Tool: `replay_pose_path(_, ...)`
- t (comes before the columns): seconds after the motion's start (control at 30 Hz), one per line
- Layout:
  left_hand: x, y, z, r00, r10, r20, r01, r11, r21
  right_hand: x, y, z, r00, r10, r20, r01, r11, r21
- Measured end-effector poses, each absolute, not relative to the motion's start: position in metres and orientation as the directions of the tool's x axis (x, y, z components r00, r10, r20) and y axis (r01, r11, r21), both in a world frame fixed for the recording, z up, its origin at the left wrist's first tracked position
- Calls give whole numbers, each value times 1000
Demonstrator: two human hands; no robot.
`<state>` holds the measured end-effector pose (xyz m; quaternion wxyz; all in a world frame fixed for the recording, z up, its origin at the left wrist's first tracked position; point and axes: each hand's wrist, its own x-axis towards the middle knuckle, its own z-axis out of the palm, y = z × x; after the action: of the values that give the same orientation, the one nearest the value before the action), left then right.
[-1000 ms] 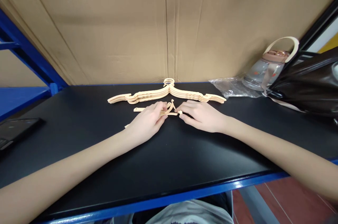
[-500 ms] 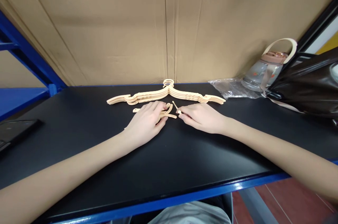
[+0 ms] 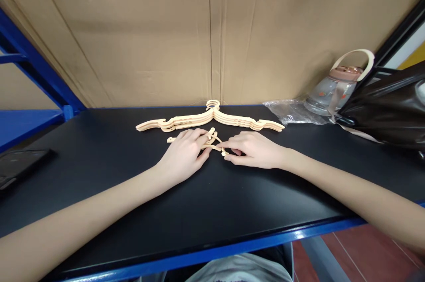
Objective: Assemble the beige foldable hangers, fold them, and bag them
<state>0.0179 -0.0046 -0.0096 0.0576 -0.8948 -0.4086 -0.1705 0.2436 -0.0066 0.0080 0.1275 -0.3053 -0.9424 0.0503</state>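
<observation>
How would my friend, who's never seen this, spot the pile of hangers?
Find the big cardboard wall, then the black table before it. At the table's back middle, beyond the left hand and the right hand, lies the pile of pale hangers. Unlike the small pieces by the hands, it has wide, spread arms and hooks at the cardboard end.
</observation>
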Motion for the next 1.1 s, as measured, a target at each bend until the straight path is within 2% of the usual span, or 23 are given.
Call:
replay_pose_path(0.3, 15, -3, -12, 594, 722, 355, 747, -659, 88, 243, -3, -2, -733, 621, 277, 578, 784, -227)
replay_pose_path(0.43, 17, -4, -11, 595, 715, 367, 751, -657, 62, 243, -3, -3, -704, 650, 285, 617, 759, -207)
replay_pose_path(0.7, 18, -5, -9, 611, 679, 408, 743, -669, -1, 241, -4, -5, -655, 696, 294, 652, 717, -246)
replay_pose_path(0.9, 18, -4, -11, 618, 693, 371, 752, -659, -23, 241, -4, -7, -593, 696, 406, 617, 716, -327)
replay_pose_path(1.1, 17, -3, -12, 638, 691, 338, 743, -669, -35, 241, -2, -11, -577, 653, 490, 617, 742, -263)
